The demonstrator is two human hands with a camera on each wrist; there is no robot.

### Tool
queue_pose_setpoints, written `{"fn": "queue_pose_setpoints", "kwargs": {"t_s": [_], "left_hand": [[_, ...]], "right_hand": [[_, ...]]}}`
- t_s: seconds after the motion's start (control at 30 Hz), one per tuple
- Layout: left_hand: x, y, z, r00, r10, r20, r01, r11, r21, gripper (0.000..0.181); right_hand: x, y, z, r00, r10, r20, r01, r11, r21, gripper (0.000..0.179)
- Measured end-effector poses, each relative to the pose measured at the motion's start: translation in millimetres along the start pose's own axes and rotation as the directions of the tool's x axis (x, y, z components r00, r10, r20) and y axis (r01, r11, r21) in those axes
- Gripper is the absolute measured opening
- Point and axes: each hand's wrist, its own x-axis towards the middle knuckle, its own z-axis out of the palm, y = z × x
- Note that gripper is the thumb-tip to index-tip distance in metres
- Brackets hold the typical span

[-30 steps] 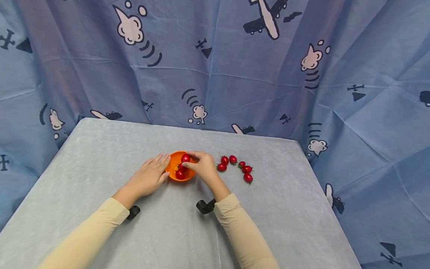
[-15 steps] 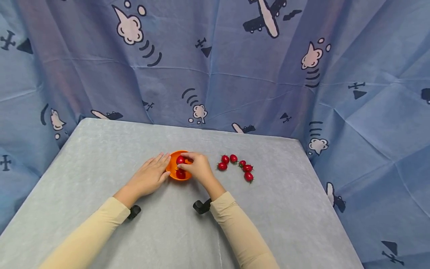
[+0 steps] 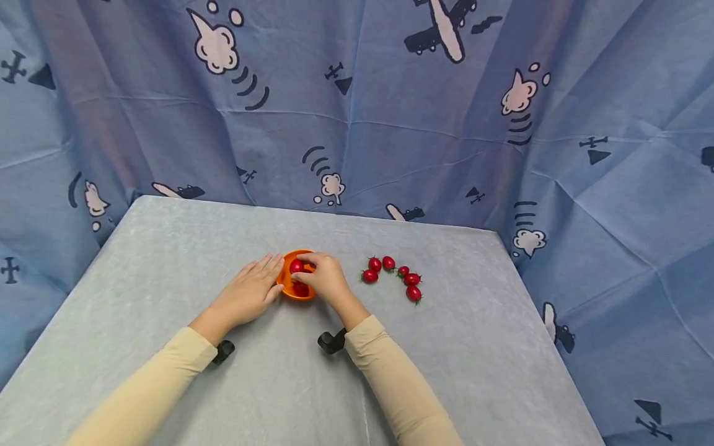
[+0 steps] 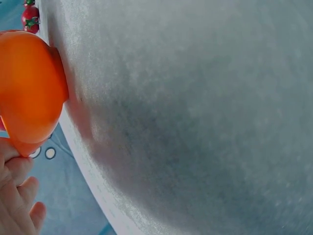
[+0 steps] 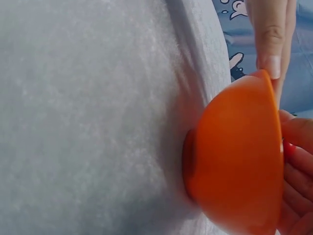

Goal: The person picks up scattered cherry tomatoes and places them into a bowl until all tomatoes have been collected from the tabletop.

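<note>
An orange bowl point(image 3: 286, 275) stands on the table with several red cherry tomatoes point(image 3: 300, 289) in it. At its left side my left hand point(image 3: 248, 292) lies with straight fingers, touching the rim. Thumb and index finger of my right hand point(image 3: 329, 282) pinch a cherry tomato point(image 3: 297, 266) over the bowl's inside. From the right wrist, the bowl point(image 5: 239, 156) appears side-on, the left thumb point(image 5: 273, 46) at its rim and a bit of red tomato point(image 5: 289, 148) between right-hand fingers. The right hand covers part of the bowl's contents.
To the right of the bowl, several cherry tomatoes point(image 3: 388, 264) lie in a loose arc on the grey-white table point(image 3: 474, 347). A blue curtain point(image 3: 290, 155) printed with planes hangs behind the table. Black wrist cameras point(image 3: 331, 342) stick out below both wrists.
My right hand has moved a little left and slightly downward over the bowl, carrying the pinched tomato with it. The left hand stays at the rim.
</note>
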Motion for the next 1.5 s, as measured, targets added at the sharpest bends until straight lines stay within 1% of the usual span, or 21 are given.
{"fn": "queue_pose_setpoints", "kwargs": {"t_s": [0.13,0.27,0.67,0.93,1.17,1.33,1.5], "left_hand": [[-0.4,0.2,0.1,1.0,-0.001,-0.003,0.001,1.0,0.004,0.059],[-0.4,0.2,0.8,1.0,0.001,-0.011,-0.001,1.0,0.004,0.059],[-1.1,-0.2,1.6,1.0,0.013,-0.022,-0.013,1.0,0.0,0.059],[-0.7,-0.7,2.6,0.999,0.019,-0.028,-0.019,1.0,-0.006,0.059],[-0.1,-0.8,2.5,0.999,0.02,-0.028,-0.02,1.0,-0.006,0.059],[0.3,-1.1,2.1,1.0,0.016,-0.025,-0.017,1.0,-0.004,0.059],[-0.8,-0.5,1.4,1.0,0.01,-0.021,-0.01,1.0,-0.007,0.058]], "right_hand": [[0.9,0.1,2.4,1.0,-0.019,-0.003,0.019,0.999,-0.026,0.04],[0.8,-1.2,4.4,0.999,-0.035,0.003,0.035,0.999,-0.032,0.04],[1.8,-1.6,12.3,1.0,-0.004,0.024,0.005,0.999,-0.052,0.039],[3.4,-0.1,14.1,0.999,-0.03,0.027,0.032,0.998,-0.058,0.037],[4.1,-0.3,14.2,0.999,-0.014,0.029,0.016,0.996,-0.082,0.041],[0.8,-1.9,10.5,1.0,0.008,0.026,-0.006,0.998,-0.057,0.043],[-6.8,-2.3,0.1,1.0,0.003,-0.014,-0.003,1.0,-0.004,0.041]]}}
